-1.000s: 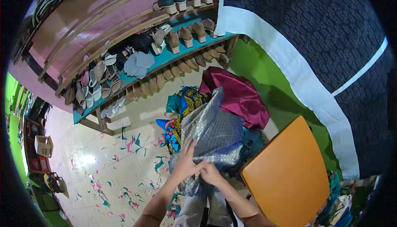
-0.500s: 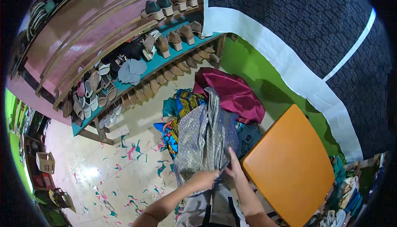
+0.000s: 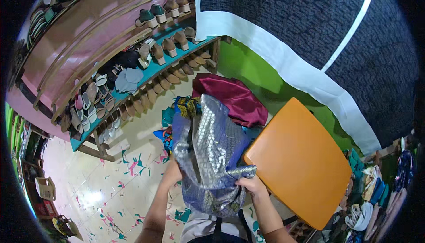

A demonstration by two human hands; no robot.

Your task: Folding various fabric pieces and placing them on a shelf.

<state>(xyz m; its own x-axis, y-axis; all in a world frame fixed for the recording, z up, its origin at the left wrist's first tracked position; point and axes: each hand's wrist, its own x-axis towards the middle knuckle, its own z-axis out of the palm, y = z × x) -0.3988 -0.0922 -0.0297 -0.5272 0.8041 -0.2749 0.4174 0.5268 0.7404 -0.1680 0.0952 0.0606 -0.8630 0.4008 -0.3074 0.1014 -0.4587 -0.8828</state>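
Observation:
A shiny silver-blue patterned cloth [image 3: 208,154] hangs spread between my two hands in the middle of the view. My left hand [image 3: 173,171] grips its left edge, partly hidden behind the fabric. My right hand [image 3: 250,183] clutches a bunched fold at its lower right. Behind the cloth lies a pile of fabrics on the floor: a maroon satin piece [image 3: 232,97] and a colourful printed one [image 3: 186,106].
An orange board or tabletop [image 3: 301,163] stands close on my right. A teal shoe rack [image 3: 133,83] full of sandals and shoes runs along the pink wall. A dark patterned hanging with white border [image 3: 310,35] covers the green wall. Clothes heap at the lower right [image 3: 367,198].
The cloth was gathered narrow between my hands; my hands have moved apart and it is now spread wide and held higher.

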